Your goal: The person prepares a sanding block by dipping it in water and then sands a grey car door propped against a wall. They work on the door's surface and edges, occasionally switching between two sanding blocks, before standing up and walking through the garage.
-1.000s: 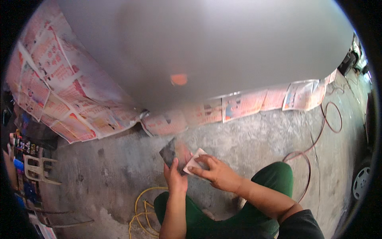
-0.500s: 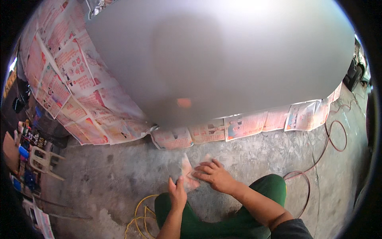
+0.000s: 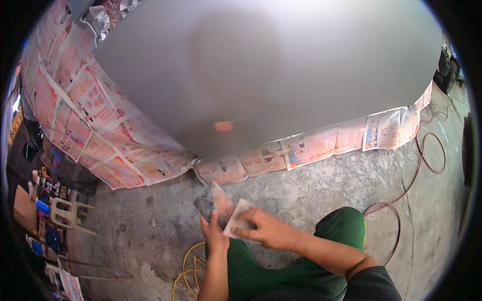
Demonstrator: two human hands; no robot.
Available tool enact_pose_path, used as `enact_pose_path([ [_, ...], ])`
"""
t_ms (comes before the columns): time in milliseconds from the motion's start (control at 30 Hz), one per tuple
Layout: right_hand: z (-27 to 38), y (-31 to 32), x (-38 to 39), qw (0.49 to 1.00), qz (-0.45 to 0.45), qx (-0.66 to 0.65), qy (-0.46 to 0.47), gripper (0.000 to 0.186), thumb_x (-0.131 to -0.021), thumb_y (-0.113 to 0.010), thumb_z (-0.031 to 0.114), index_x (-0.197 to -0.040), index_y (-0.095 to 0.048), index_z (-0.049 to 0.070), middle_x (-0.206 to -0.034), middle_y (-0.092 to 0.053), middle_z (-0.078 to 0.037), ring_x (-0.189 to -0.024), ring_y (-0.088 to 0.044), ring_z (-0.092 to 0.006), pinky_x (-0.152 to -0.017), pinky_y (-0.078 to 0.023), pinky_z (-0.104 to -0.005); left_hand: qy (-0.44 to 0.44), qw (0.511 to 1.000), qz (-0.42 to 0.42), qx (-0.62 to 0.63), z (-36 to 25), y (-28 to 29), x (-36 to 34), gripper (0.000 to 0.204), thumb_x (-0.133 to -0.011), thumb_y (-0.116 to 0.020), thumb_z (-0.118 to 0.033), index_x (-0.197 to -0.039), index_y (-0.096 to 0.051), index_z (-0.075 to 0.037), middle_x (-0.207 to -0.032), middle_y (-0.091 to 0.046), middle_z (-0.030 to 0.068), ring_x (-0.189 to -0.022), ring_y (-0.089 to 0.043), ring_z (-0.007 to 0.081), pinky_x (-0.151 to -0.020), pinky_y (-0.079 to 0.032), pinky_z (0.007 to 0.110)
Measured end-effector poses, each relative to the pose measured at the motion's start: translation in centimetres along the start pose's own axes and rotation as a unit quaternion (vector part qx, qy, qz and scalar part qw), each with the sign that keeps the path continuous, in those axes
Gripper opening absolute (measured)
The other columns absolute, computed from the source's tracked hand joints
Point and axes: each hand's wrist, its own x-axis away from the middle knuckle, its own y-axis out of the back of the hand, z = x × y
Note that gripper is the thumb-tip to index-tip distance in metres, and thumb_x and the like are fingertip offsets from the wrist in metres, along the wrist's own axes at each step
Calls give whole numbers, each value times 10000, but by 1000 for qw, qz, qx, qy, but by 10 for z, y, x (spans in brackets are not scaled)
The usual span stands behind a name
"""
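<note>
Below the big grey panel (image 3: 321, 65), both hands are close together over my lap. My left hand (image 3: 216, 237) is closed on a thin folded sheet (image 3: 221, 196), pinkish on one part and dark grey on another; its exact kind is unclear. A pale, flat rectangular pad (image 3: 236, 217) is in my right hand (image 3: 268, 230), its fingers bent over the top face. The pad's near edge lies against or just above the left hand; I cannot tell which.
Printed newspaper sheets (image 3: 108, 135) hang around the panel's left and lower edges. A reddish hose (image 3: 396, 203) curls over the concrete floor at right, and a yellow cable (image 3: 188, 268) loops by my left leg. A plastic chair (image 3: 65, 213) and bottles stand at left.
The right hand has moved slightly left and toward me, and the pad in it now shows clearly. The folded sheet has shifted left, its dark grey part now visible. The whole view has tilted.
</note>
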Motion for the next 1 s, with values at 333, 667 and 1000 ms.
enact_pose_path([
  [333, -68, -26, 43, 984, 67, 109, -127, 583, -815, -596, 8, -1363, -558, 205, -1380, -482, -191, -1299, -469, -420, -1069, -429, -491, 87, 992, -57, 67, -21, 0, 9, 489, -966, -638, -142, -1412, -452, -63, -1379, -549, 128, -1240, -564, 327, -1001, -489, 517],
  [667, -71, 35, 19, 686, -132, -613, -369, 425, -922, -735, 158, -1263, -543, -6, -1144, -671, -73, -1030, -646, -138, -918, -534, -325, 238, 957, 148, 67, -22, 6, 15, 437, -934, -677, -109, -1345, -532, -73, -1245, -639, 107, -1112, -621, 297, -895, -541, 459],
  [1000, -125, 38, 39, 753, -93, -498, -420, 461, -891, -716, 91, -1294, -519, -20, -1129, -656, -99, -1003, -636, -170, -898, -522, -317, 156, 984, 89, 12, -56, -22, 19, 466, -931, -663, -99, -1370, -511, -62, -1240, -638, 98, -1127, -620, 283, -944, -528, 458],
])
